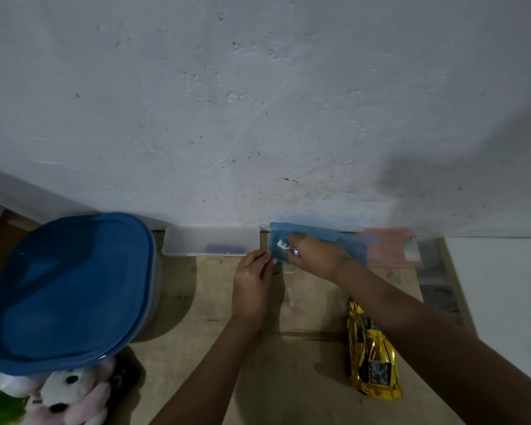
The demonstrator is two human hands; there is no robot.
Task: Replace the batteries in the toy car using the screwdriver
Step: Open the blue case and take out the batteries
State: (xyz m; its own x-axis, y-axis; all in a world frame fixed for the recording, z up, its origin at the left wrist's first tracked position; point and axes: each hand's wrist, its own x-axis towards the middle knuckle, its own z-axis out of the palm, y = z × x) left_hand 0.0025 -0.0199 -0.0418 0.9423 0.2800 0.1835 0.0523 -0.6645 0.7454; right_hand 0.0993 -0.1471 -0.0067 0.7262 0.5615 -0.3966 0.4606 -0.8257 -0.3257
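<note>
Two hands are working at the far edge of the wooden table (288, 378), close against the wall (258, 102). The right hand (316, 256) is reaching over a blue translucent box (356, 250), its fingers curling round a small white-and-silver piece (285, 245). That piece is probably a battery, though it is showing too small to be sure. The left hand (252, 280) is laying fairly straight fingers against the box's left end, apparently steadying it, and is gripping nothing that I can make out.

The gold toy car (371, 354) is lying on the table nearer the person, just under the right forearm and well apart from both hands. Nobody is touching it.

Judging by this, the job is sitting at an early stage: supplies are being fetched from the box. Opening the car, swapping the cells and screwing the cover back all seem to be waiting.

Much is staying unclear. The car's underside is facing away, so I cannot tell whether its battery cover is on. No screwdriver is showing plainly; a dark shape (224, 248) is lying in the clear box (212, 237) left of the blue one, but what it is I cannot tell. A pink box (390, 246) to the right is blurring out. A plush toy (68, 397), below a blue-lidded tub (65, 289), is running off the bottom edge.
</note>
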